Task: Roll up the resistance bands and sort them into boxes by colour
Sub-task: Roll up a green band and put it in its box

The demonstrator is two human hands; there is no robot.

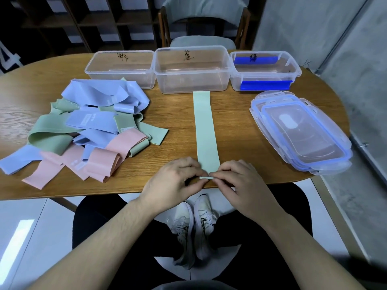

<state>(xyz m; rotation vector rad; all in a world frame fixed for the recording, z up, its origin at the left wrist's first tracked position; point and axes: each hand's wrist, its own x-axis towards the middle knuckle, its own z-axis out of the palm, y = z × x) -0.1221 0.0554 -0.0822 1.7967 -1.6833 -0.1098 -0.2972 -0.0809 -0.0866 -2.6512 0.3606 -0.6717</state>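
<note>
A pale green resistance band (204, 126) lies flat and straight on the wooden table (240, 126), running from the middle box toward me. Its near end is folded over into a small first turn at the table's front edge. My left hand (176, 178) and my right hand (236, 181) both pinch that folded end between thumb and fingertips. A loose pile of blue, green and pink bands (88, 130) lies on the left. Three clear plastic boxes stand at the back: left box (121, 69), middle box (191, 70), right box (265, 70) with blue clips.
A stack of clear lids with blue seals (299, 130) lies at the right of the table. A chair (203, 21) stands behind the boxes. A grey wall runs along the right side. My legs and white shoes show below the table edge.
</note>
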